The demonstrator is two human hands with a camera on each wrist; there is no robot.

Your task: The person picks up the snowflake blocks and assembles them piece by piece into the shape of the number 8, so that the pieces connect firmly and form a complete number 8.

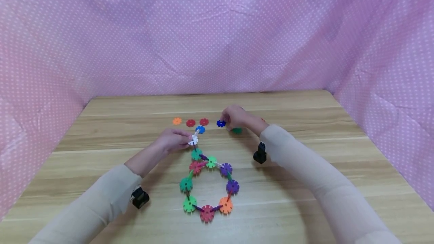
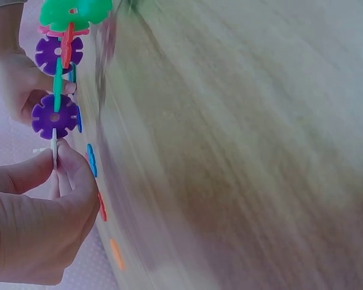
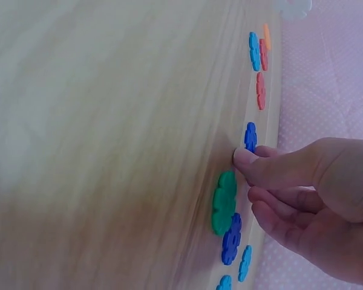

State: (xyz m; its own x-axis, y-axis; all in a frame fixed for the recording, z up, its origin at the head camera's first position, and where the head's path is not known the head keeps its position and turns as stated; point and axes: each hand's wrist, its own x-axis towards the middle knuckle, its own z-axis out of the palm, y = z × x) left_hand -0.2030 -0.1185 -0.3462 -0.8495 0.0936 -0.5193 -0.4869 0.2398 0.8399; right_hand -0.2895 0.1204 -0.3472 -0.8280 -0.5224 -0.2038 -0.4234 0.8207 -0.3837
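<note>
My left hand (image 1: pixel 173 140) pinches a white snowflake disc (image 1: pixel 193 142) between thumb and fingers. A second white piece sticks up from it. Below, a teal disc (image 1: pixel 196 154) links it to a ring of notched plastic discs, including a purple disc (image 1: pixel 233 186), an orange disc (image 1: pixel 225 205) and a red disc (image 1: pixel 207 214). Farther right, my right hand (image 1: pixel 234 116) has thumb and forefinger at the near edge of a dark blue disc (image 3: pixel 250 136), pinching it at the tabletop. Beside those fingertips lies a green disc (image 3: pixel 224 203), partly covered by the hand in the head view.
Loose discs lie along the table's far side: an orange disc (image 1: pixel 177 121), two red ones and a light blue disc (image 1: pixel 200 129). More blue discs (image 3: pixel 232 239) lie past the green one. Pink dotted cloth (image 1: pixel 217 48) hangs behind the wooden table (image 1: pixel 101 138).
</note>
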